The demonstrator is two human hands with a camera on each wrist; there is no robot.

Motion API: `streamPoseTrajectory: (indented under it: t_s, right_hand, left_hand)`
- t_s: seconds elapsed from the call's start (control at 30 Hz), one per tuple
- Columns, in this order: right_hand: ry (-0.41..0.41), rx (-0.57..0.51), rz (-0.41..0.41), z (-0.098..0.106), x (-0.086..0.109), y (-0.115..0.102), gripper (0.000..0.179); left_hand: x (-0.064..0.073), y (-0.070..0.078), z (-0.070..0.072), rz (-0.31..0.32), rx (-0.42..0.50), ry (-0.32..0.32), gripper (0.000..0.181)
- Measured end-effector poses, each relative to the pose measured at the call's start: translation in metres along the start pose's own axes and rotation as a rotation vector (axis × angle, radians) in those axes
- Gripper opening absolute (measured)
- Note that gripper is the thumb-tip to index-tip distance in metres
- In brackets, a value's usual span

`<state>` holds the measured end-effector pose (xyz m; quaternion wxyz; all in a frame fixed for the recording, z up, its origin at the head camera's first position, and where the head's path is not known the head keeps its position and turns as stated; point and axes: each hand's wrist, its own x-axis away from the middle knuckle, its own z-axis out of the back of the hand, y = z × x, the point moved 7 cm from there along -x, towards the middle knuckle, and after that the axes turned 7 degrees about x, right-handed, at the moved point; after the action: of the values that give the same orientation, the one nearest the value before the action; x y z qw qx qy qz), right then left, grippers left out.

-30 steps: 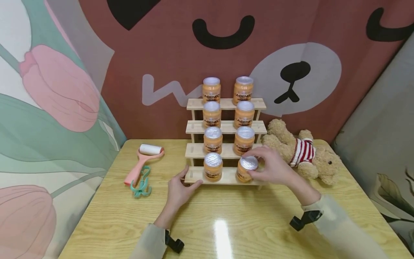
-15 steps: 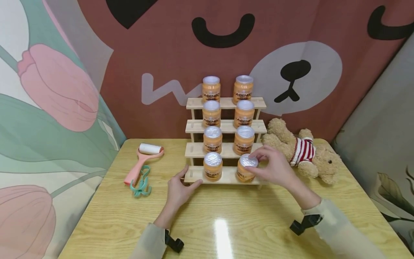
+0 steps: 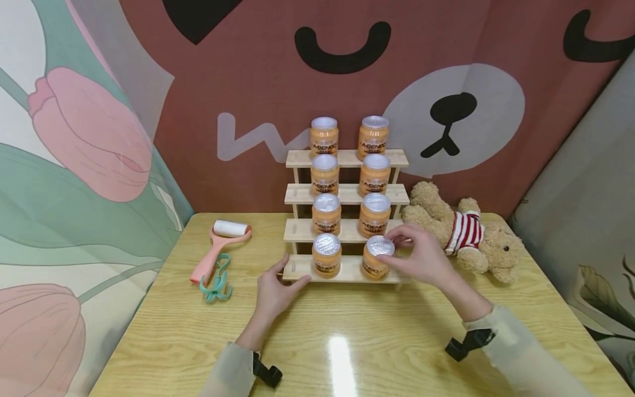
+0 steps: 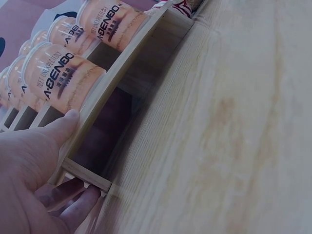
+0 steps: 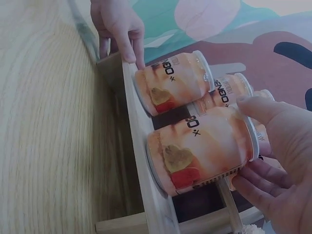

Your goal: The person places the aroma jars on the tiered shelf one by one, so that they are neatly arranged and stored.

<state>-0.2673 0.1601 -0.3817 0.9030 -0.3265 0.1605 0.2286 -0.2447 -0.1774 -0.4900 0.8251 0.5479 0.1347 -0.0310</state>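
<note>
A four-step wooden display rack (image 3: 347,269) bears orange cans with silvery lids, two per step. My left hand (image 3: 275,292) grips the left end of its lowest step. In the left wrist view the thumb lies on the shelf's front edge, beside a can (image 4: 61,80), and the other fingers curl by the end support. My right hand (image 3: 421,256) holds the right can (image 3: 377,264) on that step near its lid, thumb in front and fingers behind. This can stands upright on the shelf (image 5: 156,204). The left can (image 3: 326,262) stands apart from it.
A teddy bear (image 3: 466,237) in a striped shirt lies right of the rack, close to my right hand. A pink lint roller (image 3: 213,256) and a green hook (image 3: 216,286) lie on the table (image 3: 198,342) at left. A printed curtain (image 3: 248,82) hangs behind.
My right fingers have shifted rightward round the lid. The right can has turned a little, bringing more of its lettering to the front. The left hand stays on the rack.
</note>
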Motion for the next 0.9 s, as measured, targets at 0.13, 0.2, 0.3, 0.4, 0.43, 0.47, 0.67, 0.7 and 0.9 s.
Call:
streamPoseTrajectory:
  t_s: [0.13, 0.2, 0.3, 0.4, 0.43, 0.47, 0.67, 0.7, 0.9]
  right_hand:
    - [-0.022, 0.004, -0.009, -0.0004, 0.0000, 0.0010, 0.035]
    - [-0.039, -0.016, -0.005, -0.0003, 0.0000, 0.0016, 0.032]
    - [-0.054, -0.056, 0.006, 0.0003, 0.0003, 0.0021, 0.028]
    - [-0.035, -0.063, 0.007, 0.0007, 0.0005, 0.0019, 0.029]
    - [-0.026, -0.059, 0.003, 0.0004, 0.0005, 0.0017, 0.029]
    - [-0.015, -0.056, -0.001, 0.0001, 0.0005, 0.0015, 0.030]
    - [0.006, -0.071, -0.026, -0.0003, 0.0009, 0.0034, 0.032]
    - [-0.002, -0.078, -0.024, -0.0004, 0.0012, 0.0039, 0.031]
    - [-0.022, -0.087, 0.031, -0.0018, 0.0045, 0.0059, 0.031]
  left_hand:
    - [0.0006, 0.0001, -0.0005, 0.003, 0.001, -0.001, 0.087]
    - [0.0010, 0.0003, -0.0005, 0.004, 0.002, 0.000, 0.087]
    - [0.0010, 0.0006, -0.0003, 0.006, 0.002, 0.002, 0.087]
    - [0.0004, 0.0005, -0.0003, 0.011, 0.006, 0.000, 0.088]
    - [-0.0001, 0.0003, -0.0004, 0.012, 0.006, 0.002, 0.088]
    - [-0.0005, 0.0003, -0.0004, 0.012, 0.006, 0.002, 0.088]
    - [-0.0022, 0.0009, -0.0012, 0.001, 0.008, 0.000, 0.088]
    - [-0.0021, 0.0007, -0.0013, 0.000, 0.009, -0.001, 0.087]
    - [-0.0006, -0.0005, -0.0003, 0.004, 0.004, 0.005, 0.087]
